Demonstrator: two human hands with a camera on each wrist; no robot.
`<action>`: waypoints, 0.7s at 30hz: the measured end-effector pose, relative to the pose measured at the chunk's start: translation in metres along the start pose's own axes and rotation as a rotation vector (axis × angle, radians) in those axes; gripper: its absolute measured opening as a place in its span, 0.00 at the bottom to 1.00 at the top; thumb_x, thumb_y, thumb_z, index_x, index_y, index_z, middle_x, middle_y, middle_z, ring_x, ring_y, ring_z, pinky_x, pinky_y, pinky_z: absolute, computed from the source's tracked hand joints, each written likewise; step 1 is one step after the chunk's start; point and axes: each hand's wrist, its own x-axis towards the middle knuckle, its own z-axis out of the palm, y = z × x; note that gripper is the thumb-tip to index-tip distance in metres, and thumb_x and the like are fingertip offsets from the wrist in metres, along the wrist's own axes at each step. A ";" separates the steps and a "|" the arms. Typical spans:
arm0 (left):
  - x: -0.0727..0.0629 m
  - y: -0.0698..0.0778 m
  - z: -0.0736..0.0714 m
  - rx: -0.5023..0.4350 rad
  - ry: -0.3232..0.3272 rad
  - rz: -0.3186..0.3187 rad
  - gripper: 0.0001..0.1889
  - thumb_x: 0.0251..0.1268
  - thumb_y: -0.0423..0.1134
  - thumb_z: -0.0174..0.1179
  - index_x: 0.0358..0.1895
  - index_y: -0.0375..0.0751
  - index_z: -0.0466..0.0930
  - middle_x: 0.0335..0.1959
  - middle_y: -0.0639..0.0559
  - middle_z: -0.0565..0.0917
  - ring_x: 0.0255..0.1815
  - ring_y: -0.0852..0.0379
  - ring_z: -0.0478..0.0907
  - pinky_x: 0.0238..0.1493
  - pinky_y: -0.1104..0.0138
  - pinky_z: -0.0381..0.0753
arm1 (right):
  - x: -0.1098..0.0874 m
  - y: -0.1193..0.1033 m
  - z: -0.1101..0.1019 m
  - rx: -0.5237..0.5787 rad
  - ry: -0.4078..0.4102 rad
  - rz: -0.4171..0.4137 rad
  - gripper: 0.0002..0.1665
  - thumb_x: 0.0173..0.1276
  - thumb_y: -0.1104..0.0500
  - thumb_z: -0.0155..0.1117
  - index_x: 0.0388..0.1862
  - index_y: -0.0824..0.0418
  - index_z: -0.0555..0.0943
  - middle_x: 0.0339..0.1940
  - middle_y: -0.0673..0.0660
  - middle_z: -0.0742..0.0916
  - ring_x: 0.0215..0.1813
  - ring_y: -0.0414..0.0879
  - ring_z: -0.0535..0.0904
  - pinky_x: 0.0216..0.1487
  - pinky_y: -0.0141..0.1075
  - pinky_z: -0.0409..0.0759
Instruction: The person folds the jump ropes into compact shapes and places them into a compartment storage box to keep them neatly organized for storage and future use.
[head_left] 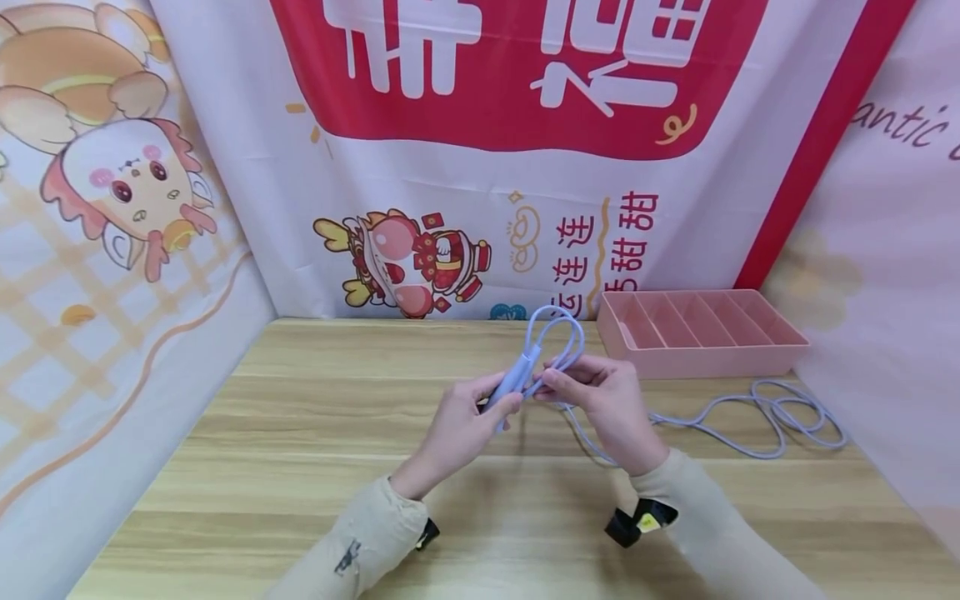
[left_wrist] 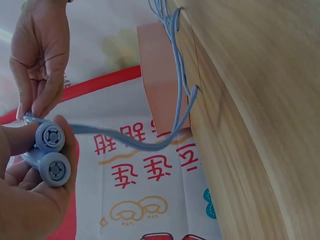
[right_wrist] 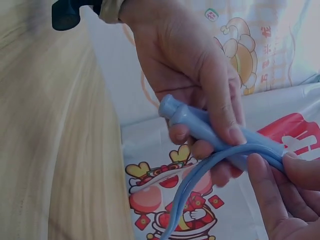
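Above the table, my left hand (head_left: 459,423) grips the two light blue handles of a jump rope (head_left: 516,379) side by side. The round ends of the handles (left_wrist: 55,169) stick out past the fingers in the left wrist view. Thumb and fingers of my right hand (head_left: 613,407) pinch the blue cord close to the handles. Small loops of cord (head_left: 581,333) arch up beyond the handles. In the right wrist view, doubled cord (right_wrist: 192,177) crosses the handles and hangs down. More cord (head_left: 697,426) trails over the table to the right, ending in loose loops.
A pink box (head_left: 708,364) with several compartments stands at the table's back right, against the printed backdrop (head_left: 262,192). The wooden table (head_left: 315,417) runs up to printed cloth walls on the left, back and right. Black wrist cameras (head_left: 622,527) sit at both sleeves.
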 end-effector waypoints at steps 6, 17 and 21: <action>0.002 -0.002 -0.001 -0.021 -0.050 -0.032 0.16 0.70 0.40 0.61 0.58 0.41 0.81 0.40 0.49 0.86 0.31 0.49 0.84 0.31 0.60 0.84 | 0.000 -0.003 0.002 -0.016 0.027 -0.020 0.16 0.65 0.69 0.68 0.45 0.82 0.79 0.38 0.74 0.85 0.36 0.58 0.86 0.43 0.50 0.82; 0.002 0.002 -0.001 0.009 -0.068 -0.014 0.12 0.70 0.39 0.62 0.53 0.43 0.85 0.40 0.54 0.86 0.36 0.52 0.82 0.35 0.64 0.80 | 0.003 0.000 0.014 -0.017 0.089 -0.038 0.13 0.63 0.68 0.70 0.42 0.78 0.83 0.37 0.70 0.86 0.35 0.59 0.86 0.41 0.49 0.82; 0.002 0.001 -0.001 -0.038 -0.100 -0.033 0.12 0.70 0.39 0.61 0.52 0.40 0.85 0.40 0.49 0.86 0.39 0.51 0.84 0.39 0.64 0.82 | 0.005 0.003 0.017 -0.036 0.141 -0.022 0.12 0.62 0.69 0.71 0.41 0.77 0.84 0.35 0.68 0.87 0.35 0.58 0.86 0.40 0.48 0.83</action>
